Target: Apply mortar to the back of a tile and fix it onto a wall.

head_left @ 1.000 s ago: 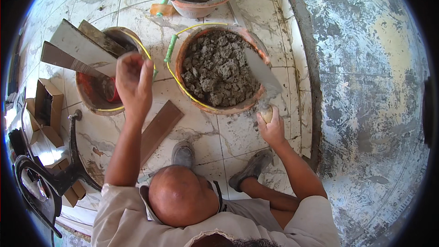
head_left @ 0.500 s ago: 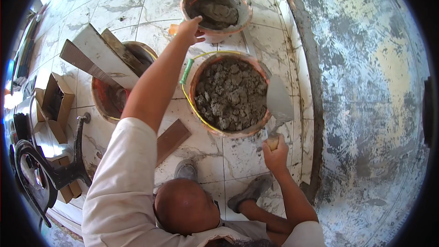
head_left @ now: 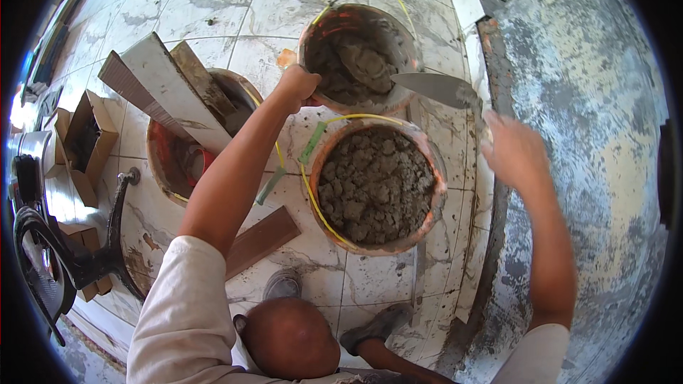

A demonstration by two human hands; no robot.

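My left hand grips the near-left rim of the far bucket, whose inside holds wet grey mortar. The bucket's yellow-sleeved handle stands up behind it. My right hand, a little blurred, is closed around the handle end of a trowel. Its blade points left, with the tip over the far bucket's right rim. Between my arms, nearer to me, stands a second bucket filled with crumbly grey mortar. A green grip sits on its yellow handle.
At the left a third bucket holds long tile strips. A brown strip lies on the tiled floor. Cardboard boxes and a black metal frame stand farther left. A patchy painted surface fills the right side.
My right hand has swung the trowel from the near bucket's right edge out to the far bucket's rim. My left hand has shifted from spread fingers at the far bucket to a grip on it.
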